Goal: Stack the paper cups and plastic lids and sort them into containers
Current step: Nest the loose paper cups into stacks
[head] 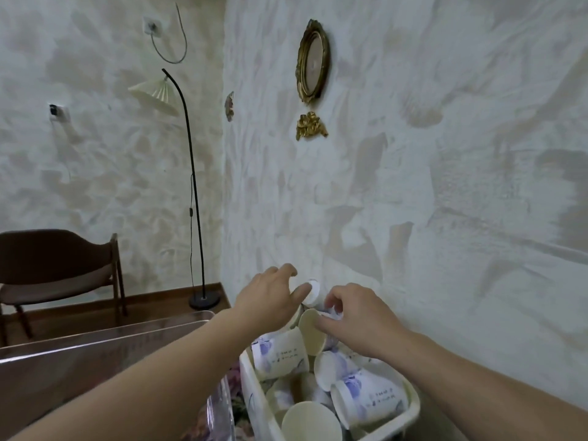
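Observation:
A white plastic bin (410,413) at the lower middle holds several loose paper cups (281,354) with purple print, lying on their sides. My left hand (267,302) reaches over the bin's far end and pinches a white cup (311,292) between thumb and fingers. Just right of it, my right hand (356,313) curls its fingers around another cup (313,327) whose open mouth faces me. The two hands are close together above the pile. No plastic lids can be told apart here.
A clear plastic container (219,405) stands left of the bin. A glass-topped table (95,338) stretches to the left. Behind it are a brown chair (57,268) and a black floor lamp (197,218). A textured wall with a gold frame (313,60) rises right behind the bin.

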